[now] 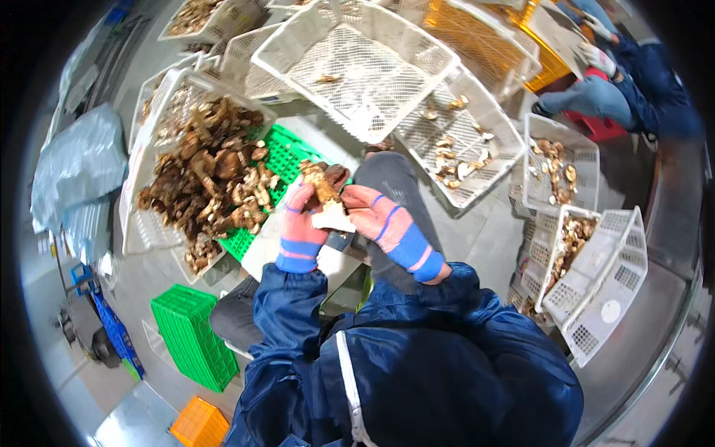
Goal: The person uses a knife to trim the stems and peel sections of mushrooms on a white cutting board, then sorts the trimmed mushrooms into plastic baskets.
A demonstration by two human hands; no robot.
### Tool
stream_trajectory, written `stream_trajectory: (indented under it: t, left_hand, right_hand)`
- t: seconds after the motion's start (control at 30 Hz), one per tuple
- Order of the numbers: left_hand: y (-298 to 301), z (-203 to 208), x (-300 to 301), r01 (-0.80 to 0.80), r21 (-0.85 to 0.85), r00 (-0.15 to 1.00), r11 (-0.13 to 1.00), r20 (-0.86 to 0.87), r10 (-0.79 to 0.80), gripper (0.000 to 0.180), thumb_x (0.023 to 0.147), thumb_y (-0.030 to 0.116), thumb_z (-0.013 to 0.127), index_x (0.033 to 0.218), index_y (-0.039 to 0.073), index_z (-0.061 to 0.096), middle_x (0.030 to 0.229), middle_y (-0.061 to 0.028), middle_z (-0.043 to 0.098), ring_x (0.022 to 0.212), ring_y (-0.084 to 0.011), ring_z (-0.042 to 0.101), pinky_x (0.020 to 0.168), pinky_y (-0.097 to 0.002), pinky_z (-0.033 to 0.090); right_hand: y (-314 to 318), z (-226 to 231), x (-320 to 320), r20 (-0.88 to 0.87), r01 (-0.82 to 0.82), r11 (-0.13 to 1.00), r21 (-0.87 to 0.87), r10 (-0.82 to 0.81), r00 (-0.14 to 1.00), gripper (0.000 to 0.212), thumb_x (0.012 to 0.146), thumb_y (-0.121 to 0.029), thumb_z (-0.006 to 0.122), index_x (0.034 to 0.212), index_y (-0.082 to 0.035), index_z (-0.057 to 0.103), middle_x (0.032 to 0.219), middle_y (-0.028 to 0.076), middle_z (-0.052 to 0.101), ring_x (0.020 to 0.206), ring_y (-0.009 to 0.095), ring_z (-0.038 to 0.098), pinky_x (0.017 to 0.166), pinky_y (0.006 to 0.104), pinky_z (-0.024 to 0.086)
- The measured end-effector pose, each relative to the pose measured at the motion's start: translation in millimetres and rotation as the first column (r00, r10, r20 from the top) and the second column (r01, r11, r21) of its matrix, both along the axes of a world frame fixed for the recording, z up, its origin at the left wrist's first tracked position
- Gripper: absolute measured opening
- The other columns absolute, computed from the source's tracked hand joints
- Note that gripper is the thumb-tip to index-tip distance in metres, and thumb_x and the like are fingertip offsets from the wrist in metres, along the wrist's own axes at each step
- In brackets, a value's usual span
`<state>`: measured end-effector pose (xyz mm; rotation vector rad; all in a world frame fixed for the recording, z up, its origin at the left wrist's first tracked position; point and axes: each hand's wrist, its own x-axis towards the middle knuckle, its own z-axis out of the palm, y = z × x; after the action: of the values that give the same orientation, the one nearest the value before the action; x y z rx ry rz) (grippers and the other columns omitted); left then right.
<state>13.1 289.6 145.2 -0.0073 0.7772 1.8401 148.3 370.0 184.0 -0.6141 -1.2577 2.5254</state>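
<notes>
Both my hands wear pink and blue striped gloves and meet in front of my lap. My left hand [299,227] is closed around a thick-stemmed brown mushroom [322,186], whose lower end is pale and looks cut. From the other side, the fingers of my right hand [383,223] press on the same mushroom; whether they also grip a small tool is hidden. A brown cap shows behind the stem. Just left of my hands, a large heap of brown mushrooms [212,167] fills a white crate [134,186] beside a green crate [287,153].
Ahead stands a white mesh crate [272,63] with a few scraps. Right of it, another white crate [488,190] holds pale mushroom pieces. More crates [588,160] line the right, near a seated co-worker [633,89]. A green crate [194,335] and an orange crate [199,423] lie lower left.
</notes>
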Motion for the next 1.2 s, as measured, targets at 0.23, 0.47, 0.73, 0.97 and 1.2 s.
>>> stream_trajectory:
  t: [0.23,0.47,0.73,0.97,1.2]
  left_hand:
    - [40.5,62.6,48.5,0.206,-0.214,0.831,0.955,-0.477,-0.286,0.053,0.076,0.017,0.045,0.122,-0.001,0.025,0.117,-0.0136,0.038,0.106,-0.0201,0.039,0.088,-0.0289,0.032]
    - [57.6,9.0,72.3,-0.065,-0.334,0.119,0.940,-0.938,-0.325,0.050,0.067,0.007,0.056,0.113,-0.001,0.038,0.109,-0.0162,0.043,0.103,-0.0273,0.040,0.090,-0.0332,0.028]
    - [82.7,7.2,105.8,-0.039,-0.425,-0.472,0.904,-0.790,-0.392,0.035,0.062,0.010,0.055,0.096,0.008,0.050,0.092,-0.0057,0.053,0.092,-0.0209,0.048,0.087,-0.0390,0.027]
    - [90.4,-10.0,108.0,0.019,-0.322,-0.437,0.947,-0.854,-0.282,0.022,0.056,0.006,0.053,0.076,0.013,0.059,0.077,-0.0006,0.058,0.075,-0.0153,0.054,0.069,-0.0306,0.036]
    - [86.9,-20.2,97.8,0.164,-0.401,-0.526,0.901,-0.809,-0.264,0.025,0.050,0.025,0.056,0.074,0.019,0.060,0.079,0.0051,0.060,0.077,-0.0108,0.053,0.067,-0.0277,0.033]
  right_hand:
    - [23.1,2.7,22.9,0.040,0.116,0.989,0.087,-0.120,0.992,0.056,0.066,-0.011,0.060,0.114,0.002,0.035,0.100,0.010,0.050,0.091,0.014,0.048,0.075,0.0244,0.040]
    - [96.9,-185.5,92.8,0.339,0.509,0.750,-0.422,-0.390,0.856,0.023,0.078,-0.019,0.051,0.097,-0.007,0.050,0.085,0.005,0.056,0.073,0.018,0.054,0.067,0.0369,0.045]
    - [185.4,-363.2,155.6,0.684,0.729,0.616,-0.299,-0.394,0.614,0.031,0.075,-0.025,0.056,0.099,-0.006,0.049,0.094,0.010,0.054,0.079,0.026,0.054,0.063,0.0408,0.046]
    - [209.1,-414.8,131.2,0.929,-0.657,0.657,0.369,-0.261,0.261,0.021,0.066,-0.025,0.052,0.083,-0.015,0.061,0.084,0.013,0.058,0.079,0.028,0.055,0.072,0.0336,0.043]
    - [180.3,-465.5,122.5,0.786,-0.799,0.432,0.418,-0.612,0.080,0.019,0.069,-0.017,0.043,0.071,-0.007,0.059,0.072,0.009,0.059,0.068,0.023,0.056,0.058,0.0337,0.043]
